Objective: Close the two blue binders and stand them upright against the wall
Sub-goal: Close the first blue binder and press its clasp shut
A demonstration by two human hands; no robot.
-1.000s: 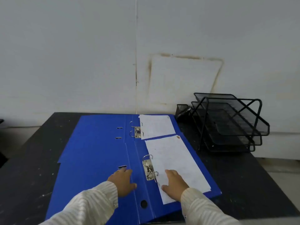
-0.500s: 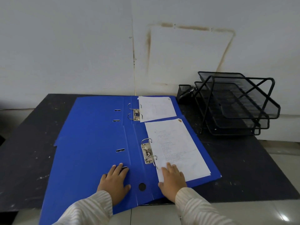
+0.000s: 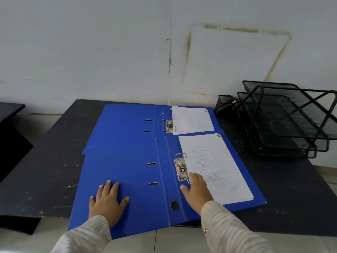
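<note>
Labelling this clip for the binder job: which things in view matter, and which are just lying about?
Job: near blue binder, far blue binder, wall, left hand, right hand.
Lying about: black mesh letter tray, small mesh holder.

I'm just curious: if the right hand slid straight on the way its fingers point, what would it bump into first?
Most likely the silver metal ring clasp of the nearer open blue binder. The right hand rests with fingertips beside the lower ring; whether they touch is unclear.
</note>
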